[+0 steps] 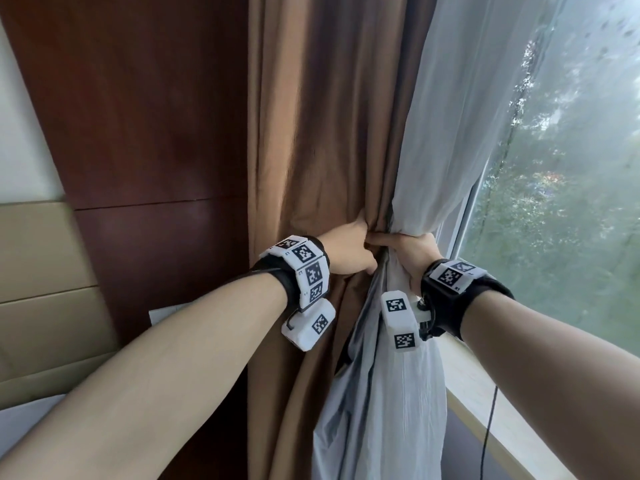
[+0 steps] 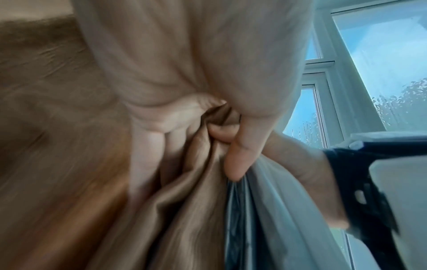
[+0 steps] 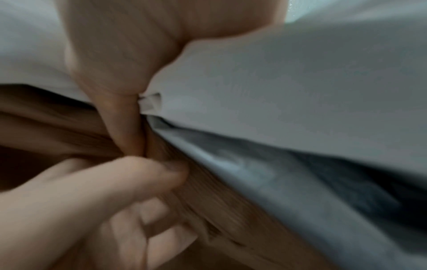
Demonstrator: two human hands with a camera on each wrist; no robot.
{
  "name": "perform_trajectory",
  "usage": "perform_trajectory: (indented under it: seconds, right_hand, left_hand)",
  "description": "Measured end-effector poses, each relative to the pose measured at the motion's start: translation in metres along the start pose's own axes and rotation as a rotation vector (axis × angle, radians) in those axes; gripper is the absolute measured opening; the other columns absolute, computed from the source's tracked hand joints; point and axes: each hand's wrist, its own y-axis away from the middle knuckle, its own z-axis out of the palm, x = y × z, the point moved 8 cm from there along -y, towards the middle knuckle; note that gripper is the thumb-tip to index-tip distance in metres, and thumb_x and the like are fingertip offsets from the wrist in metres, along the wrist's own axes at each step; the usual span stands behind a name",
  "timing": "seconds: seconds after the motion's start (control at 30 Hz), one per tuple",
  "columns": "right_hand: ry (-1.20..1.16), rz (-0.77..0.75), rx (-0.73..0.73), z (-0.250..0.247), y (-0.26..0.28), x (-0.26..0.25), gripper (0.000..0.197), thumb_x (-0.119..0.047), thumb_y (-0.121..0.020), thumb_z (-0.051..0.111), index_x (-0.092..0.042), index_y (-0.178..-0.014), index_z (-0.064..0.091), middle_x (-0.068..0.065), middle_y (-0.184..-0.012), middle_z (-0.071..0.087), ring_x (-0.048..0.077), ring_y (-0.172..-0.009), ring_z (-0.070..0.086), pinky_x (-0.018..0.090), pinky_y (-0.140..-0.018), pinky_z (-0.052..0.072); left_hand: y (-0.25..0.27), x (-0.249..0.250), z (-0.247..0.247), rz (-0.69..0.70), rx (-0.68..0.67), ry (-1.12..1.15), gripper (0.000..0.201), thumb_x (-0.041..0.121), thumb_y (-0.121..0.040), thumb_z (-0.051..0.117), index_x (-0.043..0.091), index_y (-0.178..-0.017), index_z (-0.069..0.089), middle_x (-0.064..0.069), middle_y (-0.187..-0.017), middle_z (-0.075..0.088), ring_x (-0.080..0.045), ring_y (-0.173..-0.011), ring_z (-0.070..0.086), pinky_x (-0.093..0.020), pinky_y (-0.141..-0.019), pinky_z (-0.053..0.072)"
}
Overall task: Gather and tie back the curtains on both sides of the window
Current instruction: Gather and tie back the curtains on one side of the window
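Note:
A brown curtain (image 1: 322, 133) hangs in the middle, and a pale sheer curtain (image 1: 460, 116) hangs to its right against the window. My left hand (image 1: 349, 252) grips a bunched fold of the brown curtain at about waist height. Right beside it, touching, my right hand (image 1: 412, 252) grips the gathered sheer. In the left wrist view, my left hand (image 2: 215, 133) has its fingers curled into the brown curtain (image 2: 184, 210), with my right hand (image 2: 300, 173) just past the thumb. In the blurred right wrist view, my right hand (image 3: 124, 109) holds the sheer (image 3: 277, 82) above the left hand (image 3: 104, 191).
A dark wood wall panel (image 1: 138, 116) stands left of the curtains, with a padded beige panel (image 1: 41, 271) lower left. The window glass (image 1: 571, 202) fills the right. A pale sill (image 1: 485, 393) runs below it, and a black cable (image 1: 490, 427) hangs over it.

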Motion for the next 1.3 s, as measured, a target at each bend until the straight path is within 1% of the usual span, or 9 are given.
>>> perform_trajectory:
  seconds: [0.17,0.37,0.47,0.57,0.73,0.83,0.93,1.07,1.3]
  right_hand:
    - [0.013,-0.046,0.077,-0.011,-0.009,-0.002,0.044,-0.013,-0.059,0.099,-0.012,-0.098,0.077,0.004,-0.098,0.081,0.026,-0.092,0.078,0.043,-0.088,0.064]
    - [0.078,-0.050,0.043,-0.010,-0.018,0.001,0.067,-0.031,-0.043,0.101,-0.015,-0.104,0.078,-0.001,-0.098,0.081,0.021,-0.090,0.079,0.043,-0.089,0.064]
    - [0.103,-0.079,0.005,-0.006,-0.019,-0.002,0.076,-0.037,-0.036,0.098,-0.017,-0.106,0.079,-0.004,-0.100,0.082,0.018,-0.094,0.079,0.038,-0.088,0.063]
    - [0.102,-0.096,-0.013,-0.008,-0.017,-0.005,0.058,-0.027,-0.053,0.100,-0.017,-0.106,0.079,-0.005,-0.102,0.081,0.015,-0.094,0.077,0.031,-0.081,0.059]
    - [0.110,-0.094,0.011,-0.011,-0.024,-0.001,0.048,-0.026,-0.056,0.100,-0.018,-0.099,0.080,-0.005,-0.097,0.081,0.016,-0.092,0.076,0.032,-0.083,0.060]
    - [0.097,-0.079,-0.010,-0.006,-0.027,0.001,0.060,-0.031,-0.044,0.097,-0.017,-0.100,0.081,-0.003,-0.095,0.082,0.021,-0.093,0.078,0.041,-0.090,0.062]
    - [0.071,-0.062,-0.095,0.001,-0.027,0.002,0.053,-0.022,-0.053,0.094,-0.010,-0.103,0.081,0.005,-0.097,0.082,0.026,-0.092,0.078,0.041,-0.086,0.063]
    - [0.014,-0.058,-0.173,0.006,-0.029,0.003,0.041,-0.005,-0.064,0.088,0.001,-0.103,0.077,0.014,-0.094,0.080,0.028,-0.081,0.078,0.035,-0.070,0.062]
    - [0.016,-0.099,-0.153,0.002,-0.030,0.001,0.041,-0.003,-0.067,0.087,-0.004,-0.108,0.079,0.009,-0.103,0.081,0.026,-0.090,0.079,0.029,-0.070,0.059]
  left_hand:
    - [-0.001,-0.013,-0.022,0.026,0.171,-0.019,0.057,0.028,-0.080,0.081,0.015,-0.125,0.049,-0.006,-0.095,0.057,-0.031,-0.099,0.059,-0.031,-0.076,0.044]
    - [-0.007,-0.043,-0.025,-0.125,0.281,0.383,0.122,0.029,-0.064,0.093,0.021,-0.161,0.019,-0.006,-0.160,0.032,-0.024,-0.148,0.034,-0.033,-0.121,0.031]
    - [-0.011,-0.035,-0.010,-0.105,0.163,0.650,0.143,0.018,-0.048,0.091,0.027,-0.165,0.009,0.003,-0.159,0.039,-0.019,-0.149,0.036,-0.033,-0.122,0.030]
    - [-0.011,-0.023,0.001,-0.062,0.070,0.844,0.109,-0.009,-0.062,0.078,0.016,-0.158,0.032,-0.001,-0.130,0.067,-0.021,-0.129,0.059,-0.032,-0.107,0.048]
    - [0.002,-0.004,-0.002,0.024,-0.038,0.759,0.084,-0.020,-0.083,0.065,0.035,-0.143,0.041,0.019,-0.105,0.059,0.001,-0.102,0.054,-0.015,-0.080,0.045]
    - [0.006,-0.005,0.005,-0.021,-0.131,0.769,0.094,-0.013,-0.078,0.070,0.040,-0.151,0.042,0.026,-0.110,0.055,-0.008,-0.126,0.047,-0.041,-0.112,0.035]
    - [-0.001,-0.014,0.012,-0.027,-0.184,0.869,0.094,0.000,-0.052,0.081,0.050,-0.129,0.062,0.018,-0.130,0.066,-0.023,-0.142,0.048,-0.060,-0.119,0.032]
    - [-0.002,-0.017,0.014,-0.011,-0.210,0.950,0.077,0.000,-0.056,0.078,0.041,-0.121,0.070,0.002,-0.130,0.072,-0.032,-0.140,0.051,-0.066,-0.118,0.029]
    - [-0.004,-0.020,0.011,-0.111,-0.191,0.870,0.117,0.005,-0.057,0.085,0.024,-0.161,0.032,-0.001,-0.153,0.054,-0.023,-0.147,0.040,-0.051,-0.117,0.034]
